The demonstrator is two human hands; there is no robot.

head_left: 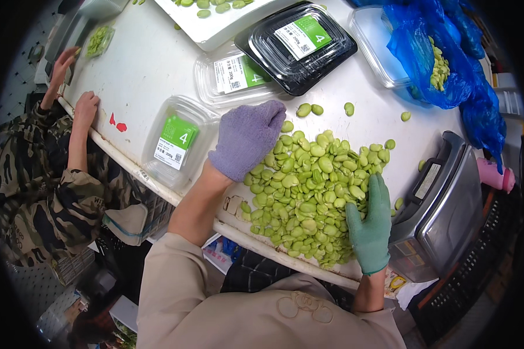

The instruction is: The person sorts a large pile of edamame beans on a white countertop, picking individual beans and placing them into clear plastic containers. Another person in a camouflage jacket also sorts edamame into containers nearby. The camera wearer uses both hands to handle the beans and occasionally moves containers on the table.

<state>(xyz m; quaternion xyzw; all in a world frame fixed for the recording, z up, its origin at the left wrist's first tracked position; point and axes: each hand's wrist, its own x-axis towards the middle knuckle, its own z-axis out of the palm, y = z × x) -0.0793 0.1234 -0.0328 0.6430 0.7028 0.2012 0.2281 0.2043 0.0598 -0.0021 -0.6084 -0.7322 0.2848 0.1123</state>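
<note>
A heap of shelled green broad beans [308, 192] lies on the white table in front of me. My left hand [247, 139], in a purple knit glove, is closed at the heap's upper left edge; whatever its curled fingers hold is hidden. One bean [287, 126] shows right beside that fist. Along the right side of the heap rests my right hand [371, 227] in a green glove, its fingers stretched out and the thumb apart, touching the beans. A few loose beans [310, 109] lie just beyond the heap.
Clear labelled trays [177, 139] and a black labelled tray stack [297, 46] stand beyond my left hand. At the right is a metal scale [434, 209]. A blue plastic bag [454, 87] with beans sits behind it, beside a clear tub [378, 43]. Another person's hands [86, 107] are at the left edge.
</note>
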